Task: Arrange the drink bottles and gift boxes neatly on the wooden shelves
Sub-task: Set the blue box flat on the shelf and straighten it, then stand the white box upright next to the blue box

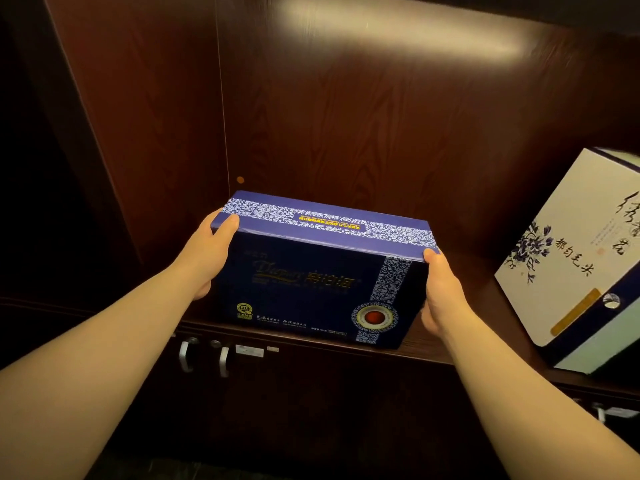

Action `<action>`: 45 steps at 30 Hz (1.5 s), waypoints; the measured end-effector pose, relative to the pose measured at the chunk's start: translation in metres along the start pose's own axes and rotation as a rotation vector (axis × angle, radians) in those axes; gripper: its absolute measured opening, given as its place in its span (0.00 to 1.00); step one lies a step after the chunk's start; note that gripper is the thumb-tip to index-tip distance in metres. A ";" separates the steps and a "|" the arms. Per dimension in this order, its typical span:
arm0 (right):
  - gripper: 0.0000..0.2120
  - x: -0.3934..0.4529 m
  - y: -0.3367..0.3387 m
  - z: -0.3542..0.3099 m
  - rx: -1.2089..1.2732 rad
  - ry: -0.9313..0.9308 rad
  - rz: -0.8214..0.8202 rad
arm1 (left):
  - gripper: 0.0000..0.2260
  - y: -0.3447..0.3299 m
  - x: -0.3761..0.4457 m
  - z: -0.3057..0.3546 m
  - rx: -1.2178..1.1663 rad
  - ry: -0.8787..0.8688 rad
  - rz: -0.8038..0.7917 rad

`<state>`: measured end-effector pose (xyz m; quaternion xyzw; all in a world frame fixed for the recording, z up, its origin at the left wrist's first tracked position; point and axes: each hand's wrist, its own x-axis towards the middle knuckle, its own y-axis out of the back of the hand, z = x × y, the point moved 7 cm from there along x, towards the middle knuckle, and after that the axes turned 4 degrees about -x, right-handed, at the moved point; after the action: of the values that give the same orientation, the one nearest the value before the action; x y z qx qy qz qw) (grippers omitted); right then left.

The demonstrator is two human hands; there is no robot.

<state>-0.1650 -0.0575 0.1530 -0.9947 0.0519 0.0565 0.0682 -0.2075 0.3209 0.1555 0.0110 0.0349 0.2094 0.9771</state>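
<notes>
Dark wooden shelf (485, 289) with a glossy grained back panel (381, 116) across most of the view, lit by a pale glare near the top. Below the shelf board, dark cabinet doors (311, 393), almost lost in shadow. On the shelf left of centre, a navy blue gift box (311, 271), standing on a long side, printed front face toward the camera, white floral band along its top and down its right part, lower edge at the shelf's front lip; cannot tell whether its full weight sits on the board. At the far right, well apart from it, a white gift box (571, 265) with black calligraphy and a blue flower, slanted at the frame edge and partly cut off. Left hand (204, 258) against the blue box's left end, thumb laid over the top left corner; right hand (441, 292) against the right end, thumb at the top right corner. Grip of both hands closed on that box, one at each end, fingers hidden behind it. On the doors, two pale metal handles (185, 355) side by side, small white labels (249, 350) just beside them. On the back panel above the blue box, a tiny orange dot (240, 180).
</notes>
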 end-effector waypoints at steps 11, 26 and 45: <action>0.34 -0.005 0.043 -0.027 -0.342 0.192 0.017 | 0.23 -0.060 -0.008 0.104 0.818 -0.466 0.141; 0.54 -0.008 0.340 -0.122 -0.610 0.553 0.890 | 0.24 -0.512 -0.031 0.162 0.240 -0.329 -0.465; 0.62 0.056 0.368 -0.103 -0.563 0.467 0.766 | 0.12 -0.649 -0.002 0.159 0.014 -0.134 -0.685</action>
<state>-0.1396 -0.4396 0.1996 -0.8705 0.4081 -0.1340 -0.2405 0.0668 -0.2727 0.2908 0.0189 -0.0261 -0.1322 0.9907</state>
